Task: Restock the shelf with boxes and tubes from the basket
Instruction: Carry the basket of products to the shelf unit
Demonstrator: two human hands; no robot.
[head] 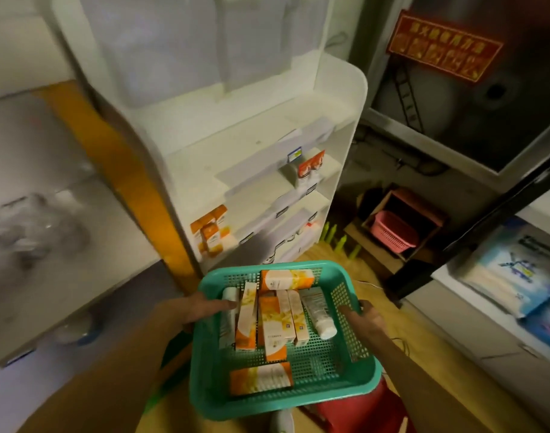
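Basket: a green plastic basket (354, 385) with mesh walls is held in front of the shelf unit, low in the view.
Left hand: the left hand (201, 309) grips the basket's left rim, thumb lying over the edge and pointing inward beside a white tube (228, 310).
Right hand: the right hand (362, 317) grasps the right rim, fingers curled over the mesh wall.
Basket contents: several orange-and-white boxes (275, 326) lie side by side in the middle, one more box (286, 279) lies across the far end and another (261, 378) across the near end; a grey-white tube (319, 314) lies at the right, cap toward the person.
Shelf: a white shelf unit (339, 98) with stepped tiers stands behind the basket.
Shelf stock: orange boxes (209, 229) stand on a lower tier at the left; red-and-white boxes (309, 167) stand on a higher tier at the right.
Surroundings: a pink basket (392, 234) sits in a wooden crate on the floor to the right; blue-and-white packs (514, 273) lie on a counter at far right.
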